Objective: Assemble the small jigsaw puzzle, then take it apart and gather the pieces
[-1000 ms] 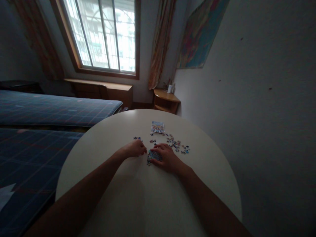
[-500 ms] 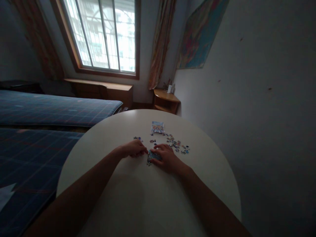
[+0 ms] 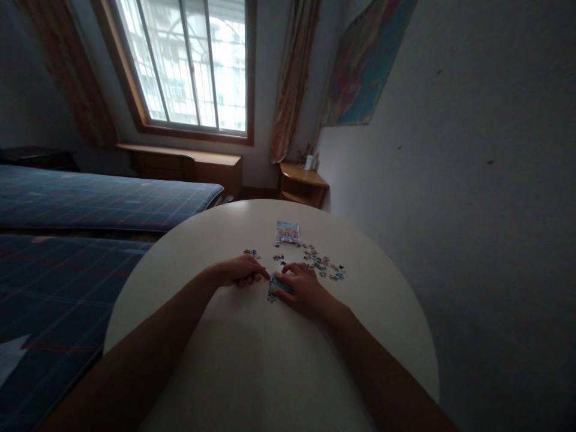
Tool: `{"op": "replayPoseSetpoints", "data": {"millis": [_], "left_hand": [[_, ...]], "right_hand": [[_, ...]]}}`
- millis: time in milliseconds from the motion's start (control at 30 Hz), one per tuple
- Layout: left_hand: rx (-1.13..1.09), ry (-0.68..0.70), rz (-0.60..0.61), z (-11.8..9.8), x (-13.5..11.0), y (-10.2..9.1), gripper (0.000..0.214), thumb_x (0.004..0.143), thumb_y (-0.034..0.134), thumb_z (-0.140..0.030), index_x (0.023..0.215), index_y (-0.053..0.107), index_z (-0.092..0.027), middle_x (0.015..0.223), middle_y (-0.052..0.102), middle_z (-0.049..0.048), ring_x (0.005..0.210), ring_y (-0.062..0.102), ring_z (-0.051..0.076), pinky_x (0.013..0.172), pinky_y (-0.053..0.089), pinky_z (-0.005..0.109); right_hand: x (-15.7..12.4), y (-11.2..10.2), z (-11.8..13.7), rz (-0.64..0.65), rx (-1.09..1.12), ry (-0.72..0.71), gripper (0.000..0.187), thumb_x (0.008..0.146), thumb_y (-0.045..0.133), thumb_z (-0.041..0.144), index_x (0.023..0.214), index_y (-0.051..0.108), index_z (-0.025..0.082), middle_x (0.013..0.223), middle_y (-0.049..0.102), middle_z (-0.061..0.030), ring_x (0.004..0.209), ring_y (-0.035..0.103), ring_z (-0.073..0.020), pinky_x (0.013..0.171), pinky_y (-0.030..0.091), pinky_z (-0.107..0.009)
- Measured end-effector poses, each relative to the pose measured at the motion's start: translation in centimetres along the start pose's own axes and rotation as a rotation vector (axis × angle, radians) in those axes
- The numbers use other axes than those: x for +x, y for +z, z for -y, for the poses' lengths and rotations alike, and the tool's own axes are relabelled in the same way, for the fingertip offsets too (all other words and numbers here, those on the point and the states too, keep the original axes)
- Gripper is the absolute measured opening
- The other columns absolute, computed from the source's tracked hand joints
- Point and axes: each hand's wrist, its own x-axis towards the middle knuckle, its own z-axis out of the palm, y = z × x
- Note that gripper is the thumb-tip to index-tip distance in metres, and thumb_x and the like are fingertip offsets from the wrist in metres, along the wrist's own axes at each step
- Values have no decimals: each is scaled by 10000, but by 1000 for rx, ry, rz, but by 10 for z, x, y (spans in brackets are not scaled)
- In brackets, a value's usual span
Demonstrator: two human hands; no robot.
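A small joined patch of jigsaw puzzle [image 3: 275,288] lies on the round white table [image 3: 252,360]. My right hand [image 3: 303,289] rests flat on the patch with its fingers stretched over it. My left hand [image 3: 240,270] sits just left of the patch, fingers curled in a pinch against its upper left edge; what it pinches is too small to see. Loose puzzle pieces [image 3: 321,263] are scattered beyond my right hand. A few more pieces [image 3: 251,252] lie beyond my left hand. A small colourful picture card [image 3: 287,231] lies further back.
A bed with a blue checked cover [image 3: 67,228] runs along the table's left side. A wall is close on the right. A wooden corner shelf [image 3: 302,180] and a window [image 3: 189,60] stand behind the table.
Both hands stay at the puzzle patch. My left hand has shifted slightly up and right toward the patch's edge.
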Motion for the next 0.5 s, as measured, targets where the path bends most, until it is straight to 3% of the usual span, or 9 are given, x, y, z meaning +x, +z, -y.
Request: {"op": "replayPoseSetpoints", "data": {"millis": [333, 500], "left_hand": [[-147, -20, 36, 2, 3, -1, 460, 553, 816, -415, 889, 741, -110, 559, 475, -64, 409, 318, 20, 380, 179, 164], [-118, -1, 24, 3, 6, 3, 497, 524, 832, -451, 872, 721, -114, 570, 498, -54, 408, 330, 28, 386, 183, 173]], "right_hand": [[2, 1, 1, 24, -28, -37, 440, 923, 562, 444, 1308, 580, 233, 1182, 585, -119, 1078, 509, -264, 981, 341, -440], [2, 0, 2, 17, -14, -22, 434, 911, 585, 434, 1295, 593, 233, 1163, 594, -114, 1084, 517, -261, 971, 357, -426]]}}
